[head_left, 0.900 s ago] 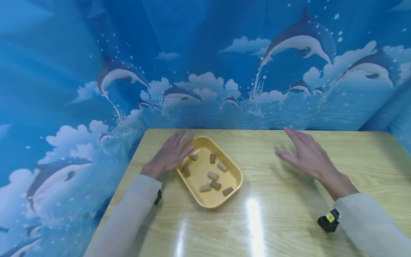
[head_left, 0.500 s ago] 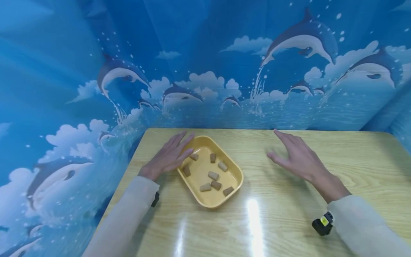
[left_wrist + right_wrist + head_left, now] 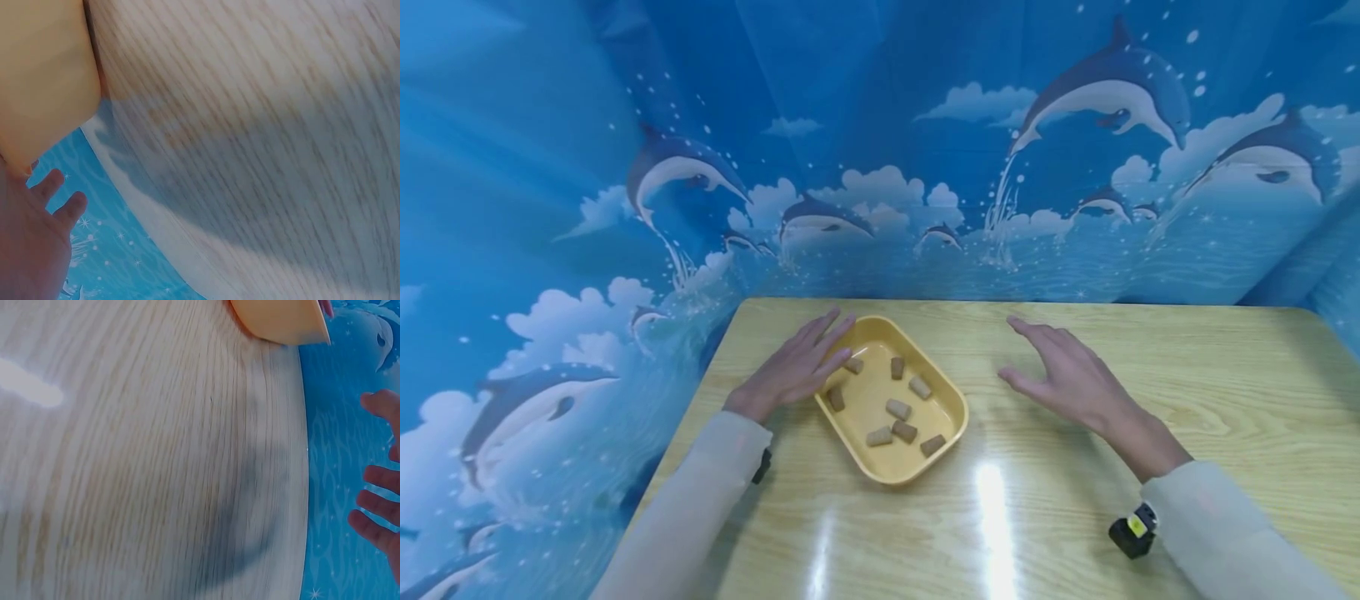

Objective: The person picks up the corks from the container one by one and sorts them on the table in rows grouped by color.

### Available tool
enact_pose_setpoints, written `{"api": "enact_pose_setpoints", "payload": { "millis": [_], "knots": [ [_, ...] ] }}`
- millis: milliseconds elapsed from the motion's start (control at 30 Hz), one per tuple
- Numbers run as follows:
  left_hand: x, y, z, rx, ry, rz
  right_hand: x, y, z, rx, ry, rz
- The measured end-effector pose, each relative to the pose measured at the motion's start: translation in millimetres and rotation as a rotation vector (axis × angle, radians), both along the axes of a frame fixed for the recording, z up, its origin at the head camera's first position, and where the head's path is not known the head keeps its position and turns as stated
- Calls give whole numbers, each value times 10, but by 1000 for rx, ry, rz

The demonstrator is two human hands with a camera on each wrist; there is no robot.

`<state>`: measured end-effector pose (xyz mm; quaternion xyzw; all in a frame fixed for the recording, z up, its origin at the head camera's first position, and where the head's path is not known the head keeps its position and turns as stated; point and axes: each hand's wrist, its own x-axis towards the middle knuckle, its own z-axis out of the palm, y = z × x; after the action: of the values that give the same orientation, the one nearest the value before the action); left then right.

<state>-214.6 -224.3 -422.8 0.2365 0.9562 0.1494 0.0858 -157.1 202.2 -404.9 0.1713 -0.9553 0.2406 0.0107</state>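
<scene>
A yellow rectangular tray [image 3: 951, 398] with rounded corners lies turned at an angle on the left part of the table. Several small tapered brown plugs, like corks [image 3: 898, 409], are scattered inside it. At the tray's upper left rim is my left hand [image 3: 793, 367], its fingers extended and the thumb reaching over the edge. My right hand [image 3: 1071, 375] is held above the table to the right of the tray, fingers straight and thumb apart, holding nothing. The right wrist view shows its spread fingers [image 3: 378, 506] and the tray's outer wall [image 3: 281, 322] beyond.
The light wood-grain table [image 3: 1150, 542] ends at a back edge just behind the tray. Beyond it and on the left hangs a blue curtain [image 3: 880, 125] printed with dolphins. Black wrist cameras [image 3: 1133, 531] sit under the sleeves.
My right hand has moved left, nearer the tray. The left hand has stayed at the tray's rim, and the tray and its corks lie as before.
</scene>
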Motion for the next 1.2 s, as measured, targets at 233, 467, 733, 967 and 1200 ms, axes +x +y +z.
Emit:
{"api": "enact_pose_setpoints", "payload": {
  "millis": [233,467,733,967,1200],
  "knots": [
    [-21,-24,-35,-21,-5,-22,20,-120,-42,-32,1,24],
    [-4,-36,-7,-38,-29,-22,22,-236,-99,-57,67,84],
    [-26,-23,-21,-40,-28,-20,22,-367,-87,-82,64,110],
    [-51,-27,-27,-66,-39,-14,0,-510,-79,-100,84,144],
    [-63,-32,-46,-61,-25,-38,-42,-657,-119,-140,111,192]
  ]
}}
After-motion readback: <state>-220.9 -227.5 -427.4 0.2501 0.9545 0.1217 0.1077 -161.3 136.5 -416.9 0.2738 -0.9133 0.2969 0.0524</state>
